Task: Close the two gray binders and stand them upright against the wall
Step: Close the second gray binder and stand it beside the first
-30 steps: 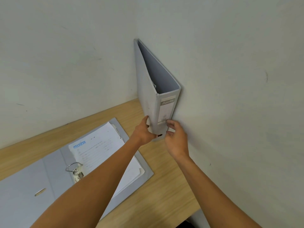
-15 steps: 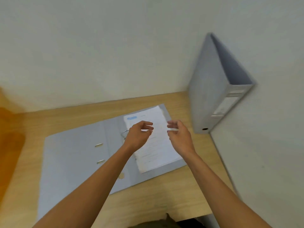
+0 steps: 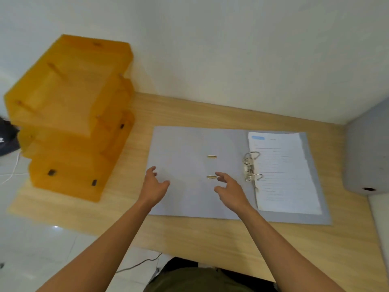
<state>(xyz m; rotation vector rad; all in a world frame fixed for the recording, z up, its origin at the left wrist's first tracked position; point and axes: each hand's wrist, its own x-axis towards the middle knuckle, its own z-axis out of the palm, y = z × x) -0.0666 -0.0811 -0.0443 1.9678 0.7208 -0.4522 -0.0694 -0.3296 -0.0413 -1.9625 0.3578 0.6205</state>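
One gray binder (image 3: 185,165) lies open and flat on the wooden desk (image 3: 200,234), its metal rings (image 3: 251,166) holding a stack of printed pages (image 3: 284,171) on the right half. My left hand (image 3: 154,185) hovers over the left cover near its left edge, fingers spread, empty. Above the same cover, beside the two slots, my right hand (image 3: 230,190) is open and empty too. The other gray binder (image 3: 366,157) stands closed and upright in the corner at the far right, partly cut off by the frame.
An orange stack of translucent letter trays (image 3: 71,114) stands at the desk's left end against the wall (image 3: 231,49). Beyond the desk's left edge are white floor tiles with cables (image 3: 12,171) and a dark object (image 3: 6,135).
Both hands let go of the upright binder in the corner and moved left over the open binder. My view swung left and down, bringing the orange trays into sight.
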